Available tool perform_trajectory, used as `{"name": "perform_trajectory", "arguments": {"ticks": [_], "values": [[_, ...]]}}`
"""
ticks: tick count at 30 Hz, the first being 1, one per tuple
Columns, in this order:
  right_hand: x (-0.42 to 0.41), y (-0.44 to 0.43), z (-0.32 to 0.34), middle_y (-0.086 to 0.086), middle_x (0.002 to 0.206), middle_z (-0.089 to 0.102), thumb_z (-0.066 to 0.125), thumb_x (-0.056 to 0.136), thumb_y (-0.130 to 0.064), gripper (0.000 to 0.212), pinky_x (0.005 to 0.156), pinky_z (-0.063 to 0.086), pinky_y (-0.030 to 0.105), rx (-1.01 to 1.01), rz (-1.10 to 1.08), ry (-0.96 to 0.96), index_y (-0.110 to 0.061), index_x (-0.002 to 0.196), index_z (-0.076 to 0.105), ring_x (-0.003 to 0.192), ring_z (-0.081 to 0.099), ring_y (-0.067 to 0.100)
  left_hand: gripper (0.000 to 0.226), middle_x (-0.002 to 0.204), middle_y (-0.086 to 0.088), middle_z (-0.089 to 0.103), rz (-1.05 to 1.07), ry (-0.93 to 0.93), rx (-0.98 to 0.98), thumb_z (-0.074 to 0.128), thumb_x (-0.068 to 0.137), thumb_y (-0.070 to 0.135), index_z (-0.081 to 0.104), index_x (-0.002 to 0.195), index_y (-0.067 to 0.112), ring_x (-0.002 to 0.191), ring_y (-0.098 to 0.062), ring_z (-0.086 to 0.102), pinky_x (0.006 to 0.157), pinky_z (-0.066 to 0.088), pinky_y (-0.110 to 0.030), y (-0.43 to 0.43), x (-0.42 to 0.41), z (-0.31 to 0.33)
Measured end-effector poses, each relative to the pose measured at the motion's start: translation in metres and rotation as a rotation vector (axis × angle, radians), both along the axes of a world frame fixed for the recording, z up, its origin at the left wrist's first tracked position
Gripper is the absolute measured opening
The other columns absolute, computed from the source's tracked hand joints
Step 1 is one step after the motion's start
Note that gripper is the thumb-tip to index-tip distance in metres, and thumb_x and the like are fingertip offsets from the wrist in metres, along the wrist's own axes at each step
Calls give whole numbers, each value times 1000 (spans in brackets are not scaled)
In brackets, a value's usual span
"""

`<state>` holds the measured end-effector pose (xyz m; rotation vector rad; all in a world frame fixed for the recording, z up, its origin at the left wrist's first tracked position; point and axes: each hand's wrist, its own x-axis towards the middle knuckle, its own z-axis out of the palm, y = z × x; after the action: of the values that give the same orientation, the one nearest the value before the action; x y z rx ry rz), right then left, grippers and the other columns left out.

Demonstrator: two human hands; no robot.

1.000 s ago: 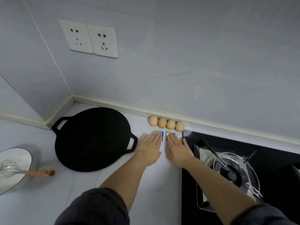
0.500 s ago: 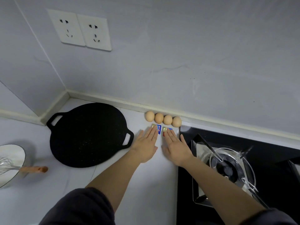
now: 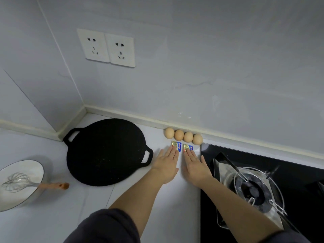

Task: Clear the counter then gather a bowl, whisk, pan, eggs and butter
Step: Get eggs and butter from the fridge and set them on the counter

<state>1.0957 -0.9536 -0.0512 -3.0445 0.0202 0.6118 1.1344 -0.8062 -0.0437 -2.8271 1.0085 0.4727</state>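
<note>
Several brown eggs (image 3: 183,135) lie in a row against the back wall of the white counter (image 3: 157,199). In front of them lie two small butter packets (image 3: 176,145), gold and blue, side by side. My left hand (image 3: 166,166) lies flat, palm down, with its fingertips on the left packet. My right hand (image 3: 194,167) lies flat the same way, fingertips on the right packet (image 3: 189,147). A flat black pan (image 3: 105,151) with two loop handles rests to the left. At the far left a white bowl (image 3: 33,167) holds a wire whisk (image 3: 19,182) with a wooden handle.
A black gas hob (image 3: 298,181) with a steel burner ring (image 3: 252,188) fills the right side, close beside my right hand. Two wall sockets (image 3: 107,48) sit above the pan. The counter meets the wall corner behind the pan.
Both hands have drawn back slightly, so more of the butter packets shows beyond the fingertips. The view has shifted; the objects have not moved.
</note>
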Motion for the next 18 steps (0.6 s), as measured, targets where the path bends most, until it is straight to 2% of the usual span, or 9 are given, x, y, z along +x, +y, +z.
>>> {"name": "perform_trajectory", "arguments": {"ticks": [12, 15, 18], "values": [[1, -8, -2, 1, 160, -11, 25, 100, -28, 62, 117, -3, 45, 28, 15, -25, -10, 152, -6, 147, -9, 14, 65, 159, -10, -9, 21, -9, 45, 23, 102, 39, -6, 149, 5, 146, -23, -10, 118, 1, -46, -17, 8, -13], [-7, -5, 4, 0, 160, -12, 25, 101, -28, 63, 118, -1, 45, 48, 3, -46, -11, 151, -8, 147, -9, 14, 65, 159, -8, -12, 113, 45, -103, 24, 102, 38, -7, 150, 6, 146, -21, -12, 118, 0, -43, -9, 2, -7], [-24, 4, 17, 0, 160, -13, 28, 101, -26, 64, 118, 1, 43, 133, -1, -75, -11, 151, -9, 147, -7, 14, 64, 160, -6, -7, 262, 96, -377, 28, 102, 35, -3, 150, 7, 147, -18, -8, 120, 4, -36, 17, -19, 3]]}}
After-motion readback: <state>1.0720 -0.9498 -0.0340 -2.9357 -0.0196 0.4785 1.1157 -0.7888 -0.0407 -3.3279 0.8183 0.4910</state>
